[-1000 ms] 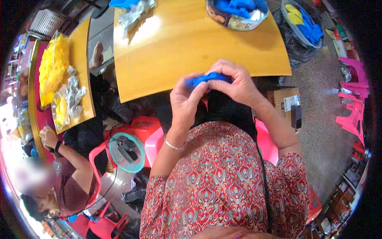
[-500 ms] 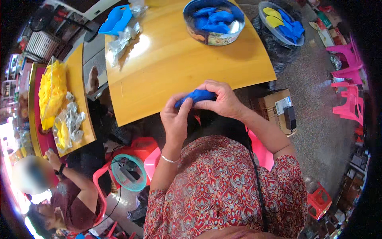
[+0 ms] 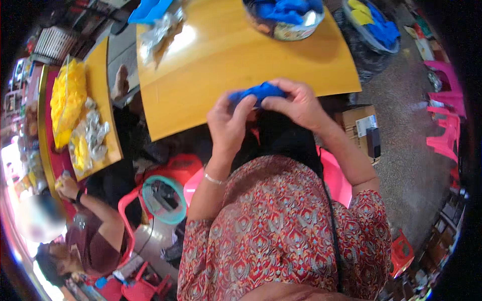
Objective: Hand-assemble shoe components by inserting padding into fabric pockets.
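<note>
Between my two hands, just off the near edge of the wooden table (image 3: pixel 216 65), is a crumpled piece of blue fabric (image 3: pixel 260 93). My left hand (image 3: pixel 227 120) pinches its left end between thumb and fingers. At the other end, my right hand (image 3: pixel 297 104) grips it with the thumb along its lower side. What exactly the piece is, its folds do not show. Further blue pieces of the same look lie in a round printed tin (image 3: pixel 288 31) on the far part of the table.
An oval tub (image 3: pixel 384 42) of blue and yellow pieces stands beyond the table's right corner. Silvery plastic bags (image 3: pixel 163 31) and a blue tray (image 3: pixel 148 11) lie far left. A co-worker (image 3: pixel 95 236) sits at a side table with yellow pieces (image 3: pixel 68 98). A cardboard box (image 3: pixel 357 120) stands right.
The view has shifted, so the table and tin sit higher. Both hands still hold the blue fabric, which now looks more stretched out between them.
</note>
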{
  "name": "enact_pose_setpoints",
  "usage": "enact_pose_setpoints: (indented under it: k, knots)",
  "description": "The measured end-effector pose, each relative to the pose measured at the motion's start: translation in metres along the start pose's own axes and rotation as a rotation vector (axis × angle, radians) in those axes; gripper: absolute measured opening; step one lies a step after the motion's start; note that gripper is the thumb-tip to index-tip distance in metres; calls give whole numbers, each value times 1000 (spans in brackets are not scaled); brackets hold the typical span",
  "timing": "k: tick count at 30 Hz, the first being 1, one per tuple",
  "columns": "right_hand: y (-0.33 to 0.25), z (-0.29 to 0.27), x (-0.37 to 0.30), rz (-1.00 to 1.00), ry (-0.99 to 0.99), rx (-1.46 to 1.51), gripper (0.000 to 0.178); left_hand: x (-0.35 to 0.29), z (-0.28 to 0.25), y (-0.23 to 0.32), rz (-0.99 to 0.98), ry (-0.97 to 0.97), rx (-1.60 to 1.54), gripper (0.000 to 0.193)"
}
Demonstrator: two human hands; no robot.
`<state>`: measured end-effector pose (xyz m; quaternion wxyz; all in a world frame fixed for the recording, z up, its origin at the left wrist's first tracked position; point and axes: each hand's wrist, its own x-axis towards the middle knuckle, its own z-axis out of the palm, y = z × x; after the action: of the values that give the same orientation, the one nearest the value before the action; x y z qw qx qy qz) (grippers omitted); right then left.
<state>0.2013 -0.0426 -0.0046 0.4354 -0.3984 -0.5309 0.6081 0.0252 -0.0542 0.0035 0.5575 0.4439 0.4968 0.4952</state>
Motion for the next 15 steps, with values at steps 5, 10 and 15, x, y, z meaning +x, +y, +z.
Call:
enact_pose_setpoints:
  k: [5, 10, 15]
  knots:
    - [-7, 1, 1, 78, 43, 116, 27, 2, 2, 0, 109, 29, 29, 16]
    - [11, 0, 3, -96, 23, 62, 26, 6, 3, -11, 275, -26, -72, 15]
    - [12, 1, 1, -36, 71, 59, 24, 3, -1, -8, 66, 3, -134, 15]
